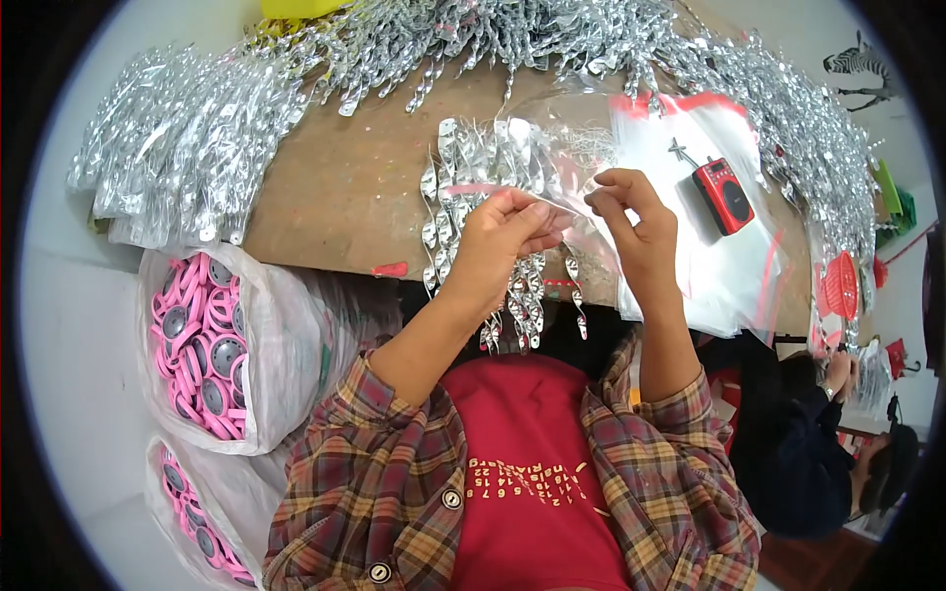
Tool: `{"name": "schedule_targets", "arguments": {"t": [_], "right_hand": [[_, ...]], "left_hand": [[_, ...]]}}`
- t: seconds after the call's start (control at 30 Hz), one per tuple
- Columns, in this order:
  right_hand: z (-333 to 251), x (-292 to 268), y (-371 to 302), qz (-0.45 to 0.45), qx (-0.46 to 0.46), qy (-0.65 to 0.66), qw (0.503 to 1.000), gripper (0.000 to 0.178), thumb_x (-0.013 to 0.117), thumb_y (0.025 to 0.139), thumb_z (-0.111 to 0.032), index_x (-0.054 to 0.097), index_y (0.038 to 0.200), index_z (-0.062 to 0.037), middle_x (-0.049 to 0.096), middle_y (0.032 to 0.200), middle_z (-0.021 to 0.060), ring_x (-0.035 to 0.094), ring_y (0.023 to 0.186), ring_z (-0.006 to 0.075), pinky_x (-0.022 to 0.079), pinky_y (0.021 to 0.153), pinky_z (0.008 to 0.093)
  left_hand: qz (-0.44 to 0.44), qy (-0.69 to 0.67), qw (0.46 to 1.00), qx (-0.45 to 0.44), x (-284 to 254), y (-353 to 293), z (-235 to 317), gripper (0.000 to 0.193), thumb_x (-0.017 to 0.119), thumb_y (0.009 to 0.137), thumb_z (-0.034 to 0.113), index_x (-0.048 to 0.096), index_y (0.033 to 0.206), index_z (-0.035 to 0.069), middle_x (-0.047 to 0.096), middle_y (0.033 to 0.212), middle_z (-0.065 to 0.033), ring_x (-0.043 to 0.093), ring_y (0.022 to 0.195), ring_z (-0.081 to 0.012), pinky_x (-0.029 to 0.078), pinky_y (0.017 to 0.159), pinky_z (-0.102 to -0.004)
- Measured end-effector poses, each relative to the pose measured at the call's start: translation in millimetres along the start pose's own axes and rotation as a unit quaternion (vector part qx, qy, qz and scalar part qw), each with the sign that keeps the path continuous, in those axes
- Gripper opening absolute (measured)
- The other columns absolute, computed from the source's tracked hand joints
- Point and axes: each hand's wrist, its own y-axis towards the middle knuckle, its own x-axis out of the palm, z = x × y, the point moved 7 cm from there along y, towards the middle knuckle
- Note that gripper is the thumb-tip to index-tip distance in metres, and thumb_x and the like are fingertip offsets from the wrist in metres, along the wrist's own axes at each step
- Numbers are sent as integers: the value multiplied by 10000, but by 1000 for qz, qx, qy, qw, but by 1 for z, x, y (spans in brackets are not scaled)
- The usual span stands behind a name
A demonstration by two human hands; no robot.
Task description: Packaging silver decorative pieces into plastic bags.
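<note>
Over the near edge of the brown table, my left hand (501, 236) is closed in a pinch on a clear plastic bag (581, 229). Its film spreads across the gap to my right hand. Thumb and fingertips of my right hand (641, 222) are curled together at the film's far side; whatever thin thing they grip is too small to make out. Beneath and behind my left hand lie twisted silver foil spirals (493, 148), some hanging past the table edge. Fine pale strings (589, 146) lie tangled beside them.
A red radio (727, 197) rests on stacked clear bags (660, 148) at right. Silver spirals (473, 39) line the table's (335, 187) far side, with a bagged pile (187, 148) at left. White sacks (286, 364) hold pink-rimmed discs (202, 345). Another person (793, 453) works at lower right.
</note>
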Motion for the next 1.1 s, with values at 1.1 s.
{"name": "schedule_targets", "arguments": {"t": [1.1], "right_hand": [[-84, -44, 2, 141, -267, -205, 931, 204, 660, 810, -10, 659, 1014, -24, 640, 959, 98, 584, 899, 216, 436, 766, 302]], "left_hand": [[30, 646, 592, 481, 48, 9, 92, 135, 701, 773, 178, 673, 894, 124, 652, 1007, -83, 647, 745, -271, 507, 612, -353]]}}
